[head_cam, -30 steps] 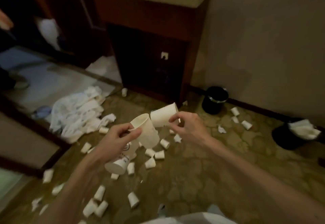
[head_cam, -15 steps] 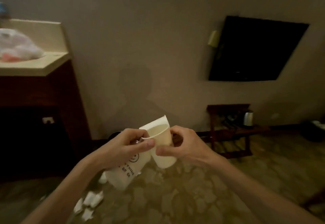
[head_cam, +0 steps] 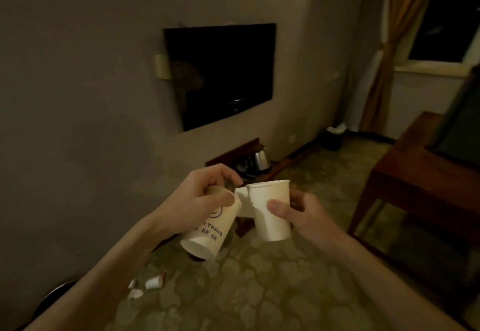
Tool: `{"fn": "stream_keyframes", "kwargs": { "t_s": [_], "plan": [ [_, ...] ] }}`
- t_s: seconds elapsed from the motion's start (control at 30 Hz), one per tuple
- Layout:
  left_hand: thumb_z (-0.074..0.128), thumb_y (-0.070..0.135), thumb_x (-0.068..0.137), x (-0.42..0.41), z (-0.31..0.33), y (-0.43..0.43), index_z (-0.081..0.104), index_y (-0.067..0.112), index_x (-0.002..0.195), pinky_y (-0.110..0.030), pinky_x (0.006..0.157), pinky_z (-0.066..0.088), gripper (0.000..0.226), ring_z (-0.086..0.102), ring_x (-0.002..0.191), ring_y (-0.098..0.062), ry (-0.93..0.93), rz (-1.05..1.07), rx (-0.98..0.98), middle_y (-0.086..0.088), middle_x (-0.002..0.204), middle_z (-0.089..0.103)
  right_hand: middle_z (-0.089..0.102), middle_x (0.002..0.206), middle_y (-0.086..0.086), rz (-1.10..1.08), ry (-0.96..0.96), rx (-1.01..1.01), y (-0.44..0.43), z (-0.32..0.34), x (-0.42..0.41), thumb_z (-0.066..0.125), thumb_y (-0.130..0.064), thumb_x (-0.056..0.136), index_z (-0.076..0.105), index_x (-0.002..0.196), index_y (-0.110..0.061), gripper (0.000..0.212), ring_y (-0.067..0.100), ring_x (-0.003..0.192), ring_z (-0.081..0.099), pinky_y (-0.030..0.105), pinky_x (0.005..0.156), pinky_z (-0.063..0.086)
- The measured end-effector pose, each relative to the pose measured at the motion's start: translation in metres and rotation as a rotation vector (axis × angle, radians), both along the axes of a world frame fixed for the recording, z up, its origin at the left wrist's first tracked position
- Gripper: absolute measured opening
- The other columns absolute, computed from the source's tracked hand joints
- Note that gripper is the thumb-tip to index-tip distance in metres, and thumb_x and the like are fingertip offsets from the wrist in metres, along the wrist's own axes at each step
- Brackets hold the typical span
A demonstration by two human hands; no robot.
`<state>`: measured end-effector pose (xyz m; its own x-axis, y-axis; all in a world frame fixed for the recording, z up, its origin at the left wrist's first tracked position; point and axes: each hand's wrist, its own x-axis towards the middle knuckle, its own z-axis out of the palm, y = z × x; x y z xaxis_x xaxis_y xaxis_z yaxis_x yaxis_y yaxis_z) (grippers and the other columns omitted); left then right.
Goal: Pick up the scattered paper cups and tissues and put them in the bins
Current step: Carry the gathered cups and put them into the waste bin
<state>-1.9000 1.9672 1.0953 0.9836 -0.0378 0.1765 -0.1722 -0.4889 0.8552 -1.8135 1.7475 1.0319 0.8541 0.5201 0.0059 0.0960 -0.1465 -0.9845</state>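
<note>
Head view. A: What do the two hands hold?

B: The left hand [head_cam: 200, 198] has its fingers curled around a printed cup [head_cam: 207, 237], which is tilted with its base down and toward the camera. The right hand [head_cam: 304, 213] grips a plain cup [head_cam: 270, 213] that stands upright, with the thumb pressed on the front wall. Between the two cups sits a third white piece [head_cam: 242, 203], touching both. It looks like another cup, but I cannot tell this for sure.

A: So which step is this?

B: I judge that the person is gathering. The cups are in the air at chest height and none is in a bin yet. It seems the person brings them together to nest them into one stack.

A: Where can they go?

B: A dark bin [head_cam: 332, 139] with something white inside stands in the far corner, well apart from the hands. At the lower left edge there is a dark round shape. Maybe it is a bin too, but it is unclear.

A: And the next move?

B: Probably to slide one cup into the other and so free one hand. Small white scraps [head_cam: 153, 282] lie on the carpet [head_cam: 259, 291] below the left arm, so the task is far from finished. The paper walls are soft, so a hard squeeze may crush them.
</note>
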Motion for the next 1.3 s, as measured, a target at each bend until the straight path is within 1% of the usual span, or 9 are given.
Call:
{"fn": "stream_keyframes", "kwargs": {
  "t_s": [0.1, 0.2, 0.33, 0.43, 0.5, 0.6, 0.67, 0.8, 1.3],
  "plan": [
    [0.067, 0.026, 0.091, 0.063, -0.014, -0.025, 0.065, 0.038, 0.099, -0.03, 0.061, 0.058, 0.014, 0.072, 0.075, -0.024, 0.001, -0.153, -0.05, -0.009, 0.09, 0.067, 0.064, 0.094, -0.026, -0.187, 0.084, -0.005, -0.034, -0.015, 0.023, 0.071, -0.077, 0.046, 0.047, 0.105, -0.041, 0.074, 0.0, 0.083, 0.067, 0.011, 0.054, 0.051],
    [0.065, 0.035, 0.084, 0.123, -0.024, -0.059, 0.065, 0.039, 0.096, -0.026, 0.06, 0.058, 0.013, 0.073, 0.079, -0.018, -0.042, -0.289, -0.051, 0.004, 0.091, 0.07, 0.065, 0.11, -0.013, -0.328, 0.083, -0.034, -0.068, -0.022, 0.047, 0.067, -0.09, 0.034, 0.051, 0.12, -0.034, 0.104, 0.007, 0.093, 0.067, 0.02, 0.067, 0.056],
    [0.064, 0.036, 0.077, 0.196, -0.026, -0.106, 0.067, 0.038, 0.089, -0.024, 0.065, 0.059, 0.012, 0.072, 0.088, -0.011, -0.121, -0.41, -0.136, 0.014, 0.099, 0.07, 0.066, 0.106, -0.019, -0.5, 0.094, -0.023, -0.106, -0.021, 0.072, 0.066, -0.079, 0.053, 0.055, 0.116, -0.034, 0.078, -0.003, 0.089, 0.067, 0.015, 0.066, 0.054],
    [0.066, 0.039, 0.071, 0.245, -0.03, -0.142, 0.067, 0.028, 0.094, -0.026, 0.065, 0.06, 0.025, 0.071, 0.089, -0.012, -0.123, -0.478, -0.247, 0.011, 0.096, 0.07, 0.065, 0.084, -0.031, -0.667, 0.167, 0.048, -0.13, -0.018, 0.085, 0.064, -0.068, 0.059, 0.051, 0.097, -0.042, 0.047, -0.015, 0.074, 0.063, 0.004, 0.053, 0.046],
    [0.068, 0.042, 0.067, 0.272, -0.033, -0.171, 0.064, 0.029, 0.102, -0.021, 0.064, 0.058, 0.038, 0.068, 0.093, -0.006, -0.121, -0.534, -0.303, 0.013, 0.098, 0.067, 0.059, 0.086, -0.03, -0.793, 0.206, 0.093, -0.144, -0.016, 0.088, 0.064, -0.07, 0.053, 0.044, 0.091, -0.044, 0.05, -0.01, 0.073, 0.063, 0.004, 0.047, 0.044],
    [0.072, 0.043, 0.061, 0.299, -0.044, -0.223, 0.054, 0.037, 0.12, -0.006, 0.065, 0.05, 0.062, 0.058, 0.1, 0.015, -0.074, -0.6, -0.345, 0.026, 0.111, 0.057, 0.058, 0.111, -0.013, -0.997, 0.263, 0.187, -0.169, -0.023, 0.083, 0.067, -0.077, 0.038, 0.048, 0.107, -0.035, 0.083, 0.006, 0.095, 0.061, 0.018, 0.06, 0.052],
    [0.072, 0.048, 0.058, 0.307, -0.056, -0.257, 0.049, 0.037, 0.128, -0.004, 0.063, 0.049, 0.075, 0.055, 0.098, 0.023, 0.004, -0.669, -0.374, 0.031, 0.118, 0.05, 0.062, 0.104, -0.01, -1.126, 0.243, 0.228, -0.182, -0.028, 0.078, 0.064, -0.074, 0.044, 0.051, 0.102, -0.032, 0.072, 0.009, 0.088, 0.066, 0.021, 0.061, 0.054],
    [0.069, 0.065, 0.053, 0.314, -0.076, -0.323, 0.061, 0.041, 0.113, -0.018, 0.056, 0.055, 0.065, 0.069, 0.083, 0.004, 0.267, -0.827, -0.315, 0.021, 0.097, 0.068, 0.072, 0.109, 0.003, -1.259, 0.182, 0.295, -0.219, -0.043, 0.068, 0.068, -0.073, 0.052, 0.06, 0.118, -0.019, 0.085, 0.02, 0.096, 0.071, 0.039, 0.082, 0.06],
    [0.073, 0.056, 0.059, 0.326, -0.161, -0.625, 0.059, 0.024, 0.1, -0.033, 0.064, 0.058, 0.054, 0.073, 0.079, -0.018, 0.556, -1.099, -0.091, 0.001, 0.087, 0.074, 0.076, 0.092, 0.001, -1.578, 0.267, 0.638, -0.437, -0.145, 0.065, 0.059, -0.056, 0.073, 0.065, 0.111, -0.012, 0.058, 0.013, 0.076, 0.072, 0.018, 0.055, 0.052]
  ]
}}
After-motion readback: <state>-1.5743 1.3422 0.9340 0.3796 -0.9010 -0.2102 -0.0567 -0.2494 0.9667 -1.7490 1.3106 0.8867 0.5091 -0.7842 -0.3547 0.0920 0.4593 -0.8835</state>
